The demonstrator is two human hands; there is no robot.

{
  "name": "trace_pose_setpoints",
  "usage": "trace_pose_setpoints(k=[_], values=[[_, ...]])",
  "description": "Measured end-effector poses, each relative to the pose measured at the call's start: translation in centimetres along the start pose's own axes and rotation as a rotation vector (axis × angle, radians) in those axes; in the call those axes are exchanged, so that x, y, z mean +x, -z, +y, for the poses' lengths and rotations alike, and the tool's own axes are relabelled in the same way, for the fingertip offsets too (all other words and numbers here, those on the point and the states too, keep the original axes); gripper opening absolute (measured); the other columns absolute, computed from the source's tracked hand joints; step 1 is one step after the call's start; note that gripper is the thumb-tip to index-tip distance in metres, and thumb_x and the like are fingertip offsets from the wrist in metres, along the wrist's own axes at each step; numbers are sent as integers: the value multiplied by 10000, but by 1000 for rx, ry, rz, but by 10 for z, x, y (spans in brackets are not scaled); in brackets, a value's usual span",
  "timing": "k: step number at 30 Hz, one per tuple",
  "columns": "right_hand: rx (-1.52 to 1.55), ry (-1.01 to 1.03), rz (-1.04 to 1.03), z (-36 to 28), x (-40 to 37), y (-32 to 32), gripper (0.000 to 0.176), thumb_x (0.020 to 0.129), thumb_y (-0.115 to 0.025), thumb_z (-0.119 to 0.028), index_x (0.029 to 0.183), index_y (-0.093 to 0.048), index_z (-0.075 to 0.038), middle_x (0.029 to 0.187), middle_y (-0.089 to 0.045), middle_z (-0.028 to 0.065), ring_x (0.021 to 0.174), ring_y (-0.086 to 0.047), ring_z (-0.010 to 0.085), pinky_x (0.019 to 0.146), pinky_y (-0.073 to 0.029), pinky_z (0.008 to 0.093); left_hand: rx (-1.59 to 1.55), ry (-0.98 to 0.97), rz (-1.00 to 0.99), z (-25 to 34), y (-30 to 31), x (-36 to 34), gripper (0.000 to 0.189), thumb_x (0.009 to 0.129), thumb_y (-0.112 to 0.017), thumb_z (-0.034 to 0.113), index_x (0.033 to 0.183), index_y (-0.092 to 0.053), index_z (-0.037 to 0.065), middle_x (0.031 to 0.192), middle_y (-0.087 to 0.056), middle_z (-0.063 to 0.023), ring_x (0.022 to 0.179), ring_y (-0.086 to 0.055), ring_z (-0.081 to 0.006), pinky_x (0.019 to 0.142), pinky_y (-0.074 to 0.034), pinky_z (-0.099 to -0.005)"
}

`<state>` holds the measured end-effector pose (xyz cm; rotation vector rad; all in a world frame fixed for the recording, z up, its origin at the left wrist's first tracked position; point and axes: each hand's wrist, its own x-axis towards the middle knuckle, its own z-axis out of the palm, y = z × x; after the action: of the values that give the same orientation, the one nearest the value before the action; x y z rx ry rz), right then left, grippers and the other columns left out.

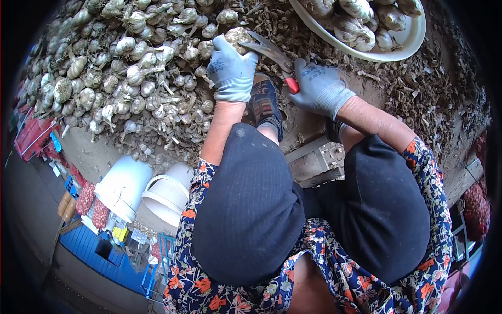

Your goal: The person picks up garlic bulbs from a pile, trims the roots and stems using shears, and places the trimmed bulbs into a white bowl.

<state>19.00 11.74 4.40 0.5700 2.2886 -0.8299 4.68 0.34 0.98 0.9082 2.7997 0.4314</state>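
My left hand point(231, 70), in a grey-blue glove, is closed around a large garlic bulb point(239, 40) at the edge of the garlic pile point(136, 73). In my gloved right hand point(319, 86) are red-handled pruning shears point(280, 58). Their blades are parted and point left, with the tips close beside the bulb. Whether the blades touch the bulb or a stem is hard to tell. The fingers of my right hand wrap round the handles and are partly hidden.
A white basin point(415, 36) of large bulbs is at the upper right. Dry stalks and husks point(418, 94) litter the ground. Two white buckets point(124, 183) point(170, 193) lie at the lower left. My knees and a shoe point(265, 102) are below my hands.
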Motion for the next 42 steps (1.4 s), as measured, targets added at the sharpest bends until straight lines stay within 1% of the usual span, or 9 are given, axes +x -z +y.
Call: trace_pose_setpoints(k=[8,18,23,26,34,38,39,40,42], values=[[147,-1,-73,-5,6,-7,629,811,-564,-495,1085,-481,66,952,-652,255,906,-660,360,811,-504,428,71,-69,94,6,-5,4,521,679,-742,278,980,-410,13,831,-585,-213,697,-629,-384,588,-511,-456],[156,26,8,12,14,-20,482,826,-573,-388,1022,-519,49,924,-650,256,900,-643,382,803,-496,440,30,14,-84,-5,-2,8,563,620,-778,351,935,-482,-9,768,-628,-212,714,-643,-393,648,-522,-460],[183,-9,52,25,7,-22,338,866,-533,-313,1016,-501,-12,882,-636,252,867,-622,411,773,-477,484,-222,35,-261,-15,12,18,528,596,-816,369,882,-585,-10,819,-674,-153,723,-671,-265,665,-538,-386],[222,-2,174,42,5,-31,346,864,-540,-321,1011,-508,-10,887,-638,248,866,-624,406,768,-479,486,-827,-46,-489,-21,17,20,500,635,-829,286,1009,-642,12,910,-683,-54,805,-640,-104,746,-528,-280],[-164,120,387,37,-3,-18,364,858,-571,-349,1007,-448,-41,788,-631,191,744,-637,373,665,-490,472,-534,-161,-287,-31,6,22,551,635,-797,323,1091,-631,61,971,-683,-74,861,-660,-166,798,-522,-304],[-237,148,481,34,7,-16,361,858,-572,-363,970,-467,-36,743,-625,173,723,-640,352,657,-489,475,-499,-129,-363,-18,19,21,537,634,-799,286,1096,-629,70,971,-683,-59,869,-652,-144,806,-518,-291],[-126,80,344,30,7,-9,344,857,-570,-355,938,-506,-27,766,-630,204,746,-645,333,675,-493,457,-669,-41,-420,-25,12,22,492,663,-776,141,1119,-601,80,962,-673,-48,868,-636,-119,783,-522,-269],[-128,79,346,32,8,-9,344,857,-570,-355,938,-506,-27,766,-630,204,746,-645,333,675,-493,457,-671,-44,-419,-28,6,19,492,663,-776,141,1119,-601,80,962,-673,-48,868,-636,-119,783,-522,-269],[316,10,354,42,16,-12,329,843,-581,-335,916,-544,-16,815,-631,254,789,-647,327,669,-498,422,-1325,15,-408,-36,-5,13,531,722,-671,-32,1224,-525,66,987,-636,-84,762,-605,-98,652,-507,-227]])
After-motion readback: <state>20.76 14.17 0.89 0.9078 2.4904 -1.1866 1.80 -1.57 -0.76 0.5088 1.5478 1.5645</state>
